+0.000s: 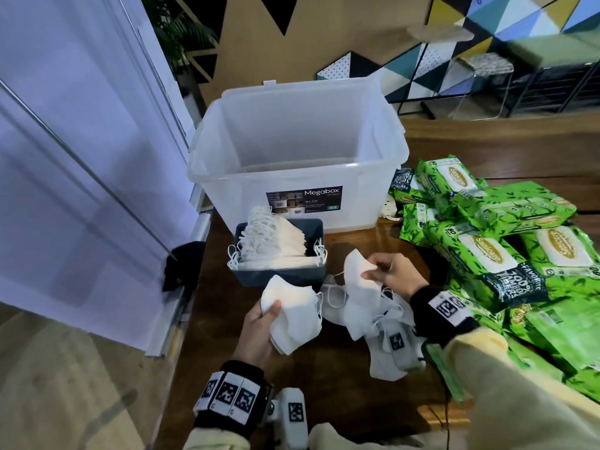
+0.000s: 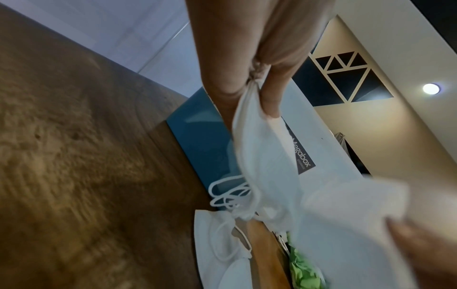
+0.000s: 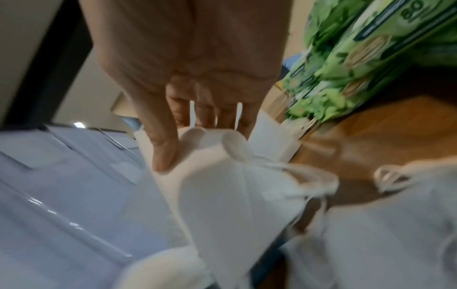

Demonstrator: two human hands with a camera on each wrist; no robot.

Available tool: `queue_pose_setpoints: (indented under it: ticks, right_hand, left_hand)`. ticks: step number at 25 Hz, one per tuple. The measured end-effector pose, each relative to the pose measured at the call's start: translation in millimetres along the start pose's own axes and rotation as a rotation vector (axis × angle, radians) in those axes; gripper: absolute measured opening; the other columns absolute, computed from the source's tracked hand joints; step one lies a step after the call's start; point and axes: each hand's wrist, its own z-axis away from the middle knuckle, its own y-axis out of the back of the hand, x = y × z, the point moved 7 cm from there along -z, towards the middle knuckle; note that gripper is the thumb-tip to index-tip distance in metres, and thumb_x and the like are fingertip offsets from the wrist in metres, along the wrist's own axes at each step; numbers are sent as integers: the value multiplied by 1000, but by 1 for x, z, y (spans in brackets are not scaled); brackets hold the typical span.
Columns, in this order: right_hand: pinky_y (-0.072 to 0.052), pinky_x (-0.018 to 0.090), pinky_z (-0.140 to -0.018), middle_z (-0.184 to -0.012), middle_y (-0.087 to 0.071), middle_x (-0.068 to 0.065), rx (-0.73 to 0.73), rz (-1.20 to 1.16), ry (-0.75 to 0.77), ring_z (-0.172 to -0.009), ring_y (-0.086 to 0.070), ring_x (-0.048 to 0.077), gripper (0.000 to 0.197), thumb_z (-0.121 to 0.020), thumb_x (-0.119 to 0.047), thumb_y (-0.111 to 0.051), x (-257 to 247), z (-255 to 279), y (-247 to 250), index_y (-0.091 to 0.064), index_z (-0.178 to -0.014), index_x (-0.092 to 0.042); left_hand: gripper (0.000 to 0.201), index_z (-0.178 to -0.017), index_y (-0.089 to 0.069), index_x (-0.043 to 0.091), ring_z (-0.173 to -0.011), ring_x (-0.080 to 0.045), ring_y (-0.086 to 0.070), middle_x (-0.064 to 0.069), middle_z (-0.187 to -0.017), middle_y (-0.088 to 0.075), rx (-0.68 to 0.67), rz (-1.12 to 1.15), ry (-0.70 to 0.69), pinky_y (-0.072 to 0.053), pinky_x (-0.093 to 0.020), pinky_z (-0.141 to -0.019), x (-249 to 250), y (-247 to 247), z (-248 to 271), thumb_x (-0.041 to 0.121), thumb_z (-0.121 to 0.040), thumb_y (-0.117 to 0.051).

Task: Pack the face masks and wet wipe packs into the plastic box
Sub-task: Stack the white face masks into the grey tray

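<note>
A clear plastic box [image 1: 383, 177] labelled Megabox stands open at the table's far side; it looks empty. In front of it a small blue tray [image 1: 279, 277] holds a stack of white face masks [image 1: 276, 241]. My left hand [image 1: 259, 323] grips a bundle of white masks [image 1: 295, 316] between thumb and fingers [image 2: 272, 101]. My right hand [image 1: 386, 271] pinches a single white mask [image 1: 357, 277], held upright above loose masks [image 1: 383, 329] on the table. Green wet wipe packs [image 1: 493, 251] lie piled at the right.
The wooden table [image 1: 324, 401] ends at the left beside a white door [image 1: 81, 157]. A black cloth [image 1: 181, 264] hangs at the door's edge. The wipe pile fills the right side of the table. Shelving and a stool stand behind.
</note>
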Motion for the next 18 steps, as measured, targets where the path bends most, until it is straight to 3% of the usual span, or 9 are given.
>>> queue_pose_setpoints:
  ticks: [3,5,8,9,11,14,16,18]
  right_hand:
    - [-35,13,-62,-66,-52,-7,-212,-224,137,-65,-46,6,19,-80,-3,-69,-52,47,-22,-59,-67,-14]
    - [-38,11,-63,-67,-54,-6,-308,-326,133,-64,-48,4,13,-81,1,-66,-67,60,-44,-60,-73,-7]
    - [-34,15,-61,-69,-53,-6,-205,-32,125,-63,-46,6,14,-82,-12,-69,-60,49,-63,-59,-74,-18]
    - [-32,14,-58,-73,-53,-2,-162,70,99,-63,-45,8,8,-82,-16,-69,-56,46,-62,-61,-79,-15]
    - [-31,16,-55,-81,-53,0,-130,165,83,-65,-45,9,18,-83,-20,-68,-54,43,-63,-64,-95,-7]
    - [-31,18,-67,-88,-52,-4,-109,213,98,-79,-49,13,26,-83,-22,-68,-57,46,-71,-63,-103,-7]
    - [-31,20,-68,-87,-52,-3,-97,252,92,-80,-48,15,17,-82,-23,-69,-57,48,-78,-61,-94,-15]
    - [-33,23,-64,-84,-54,0,-56,245,39,-79,-48,17,18,-80,-24,-71,-54,45,-78,-53,-85,-19]
  left_hand:
    - [26,-117,-59,2,-98,-32,-63,-16,-105,-70,-23,-35,-9,-48,-47,-91,-2,-8,-6,12,-96,-46]
    - [25,-114,-60,1,-94,-30,-65,-15,-100,-71,-67,-46,-30,-50,-44,-88,-1,-18,-6,11,-96,-45]
    - [23,-104,-62,7,-78,-16,-70,-5,-85,-75,-136,-47,-25,-56,-26,-66,-1,-32,0,9,-97,-40]
    - [23,-103,-61,8,-77,-15,-71,-4,-85,-75,-154,-30,-10,-55,-24,-65,-2,-36,3,9,-97,-39]
    - [25,-104,-61,8,-78,-15,-71,-5,-85,-75,-150,10,5,-56,-25,-66,-4,-37,3,11,-98,-37]
    - [26,-101,-59,5,-66,-13,-71,-3,-72,-74,-78,51,46,-58,-24,-61,-11,-33,-1,14,-100,-35]
    - [33,-106,-59,3,-70,-17,-70,-5,-74,-74,-58,49,64,-57,-30,-69,-13,-31,-5,24,-100,-35]
    - [44,-110,-59,3,-85,-24,-67,-11,-89,-73,-57,74,99,-52,-37,-83,-11,-30,-8,36,-99,-33]
